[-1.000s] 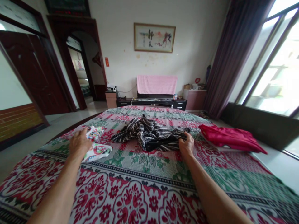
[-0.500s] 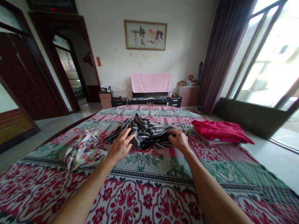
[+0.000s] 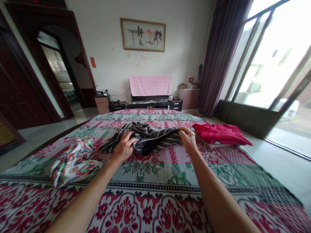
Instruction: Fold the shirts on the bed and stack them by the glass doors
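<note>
A crumpled black-and-white striped garment (image 3: 155, 137) lies across the middle of the patterned bedspread (image 3: 145, 210). Its exact kind is hidden by the folds. My right hand (image 3: 188, 139) pinches its right edge and holds it slightly raised, pulling the cloth taut. At the garment's left part, my left hand (image 3: 125, 147) has its fingers curled on the fabric, gripping a fold. A dark, plain patch of cloth shows between the two hands.
A crumpled multicoloured cloth (image 3: 75, 161) lies to the left of my left forearm. On the right rests a folded red garment (image 3: 221, 134). Beyond the bed stand a low black cabinet (image 3: 175, 105) and a pink cloth (image 3: 150, 85) draped over something.
My right hand has closed on the garment's right edge and lifted it, stretching the fabric. My left hand's fingers have drawn in on the cloth. The view has turned a little right.
</note>
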Available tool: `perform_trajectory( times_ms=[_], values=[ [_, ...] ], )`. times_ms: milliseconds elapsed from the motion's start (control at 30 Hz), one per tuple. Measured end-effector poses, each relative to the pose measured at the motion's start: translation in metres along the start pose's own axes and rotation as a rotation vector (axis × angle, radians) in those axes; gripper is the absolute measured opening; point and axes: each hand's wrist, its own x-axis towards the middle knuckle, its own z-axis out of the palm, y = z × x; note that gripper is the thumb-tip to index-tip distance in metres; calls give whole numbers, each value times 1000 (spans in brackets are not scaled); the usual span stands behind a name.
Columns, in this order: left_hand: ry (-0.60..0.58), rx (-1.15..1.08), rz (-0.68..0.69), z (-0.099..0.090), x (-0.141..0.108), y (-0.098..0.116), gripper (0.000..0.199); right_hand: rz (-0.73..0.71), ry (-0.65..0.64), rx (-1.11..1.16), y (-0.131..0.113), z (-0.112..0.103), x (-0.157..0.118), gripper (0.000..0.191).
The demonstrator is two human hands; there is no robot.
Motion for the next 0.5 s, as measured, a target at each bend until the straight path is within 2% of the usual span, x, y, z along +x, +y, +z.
perform_trajectory(
  times_ms=[100, 233, 333, 367, 400, 500],
  values=[
    [16, -165, -187, -14, 4, -2, 28, 21, 14, 37, -1, -4, 3, 37],
    [46, -411, -480, -44, 8, -3, 32, 30, -45, -6, 2, -6, 3, 42],
    [49, -545, -568, -62, 7, 5, 38, 7, -56, -82, 2, -5, 3, 41],
    [-7, -580, -563, -69, 7, 9, 38, -4, -36, -113, 2, -6, 4, 40],
    [-110, -615, -544, -75, 6, 16, 37, -13, -5, -144, 3, -7, 5, 40],
    [-580, -751, -447, -92, 4, 36, 35, -42, 88, -255, 8, -16, 10, 44]
  ],
)
